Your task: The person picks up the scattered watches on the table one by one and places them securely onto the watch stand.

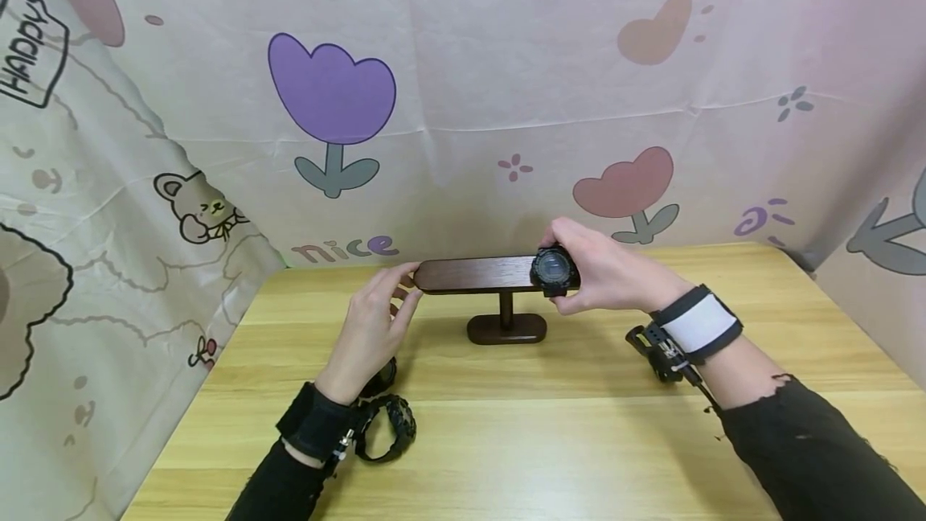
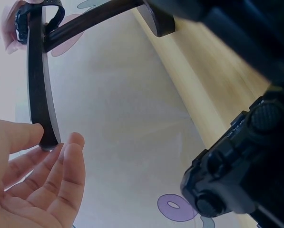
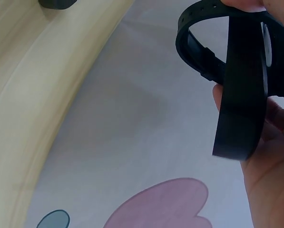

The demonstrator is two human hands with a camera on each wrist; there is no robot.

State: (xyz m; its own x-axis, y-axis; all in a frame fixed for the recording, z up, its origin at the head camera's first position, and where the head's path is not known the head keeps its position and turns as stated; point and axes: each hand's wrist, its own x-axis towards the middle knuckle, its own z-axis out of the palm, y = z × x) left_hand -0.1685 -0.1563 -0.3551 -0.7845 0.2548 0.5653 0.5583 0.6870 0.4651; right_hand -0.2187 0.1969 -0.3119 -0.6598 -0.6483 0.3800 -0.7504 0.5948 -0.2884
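Note:
A dark wooden T-shaped watch stand [image 1: 470,274] stands upright on the table. My right hand [image 1: 608,270] holds a black wristwatch [image 1: 555,268] by its edges at the right part of the crossbar. In the right wrist view, the closed strap [image 3: 191,50] loops around the bar [image 3: 241,104], with the bar's end sticking out. At the opposite end, my left hand [image 1: 370,328] pinches the bar's tip between thumb and fingers, as the left wrist view also shows at the bar [image 2: 38,90]. The palm side of the right hand is partly hidden.
Near my left wrist lie a black watch with a looped strap [image 1: 396,428] and another dark watch [image 1: 381,379], partly hidden by the hand. The light wooden table [image 1: 521,441] meets a printed cloth backdrop [image 1: 463,183] close behind the stand.

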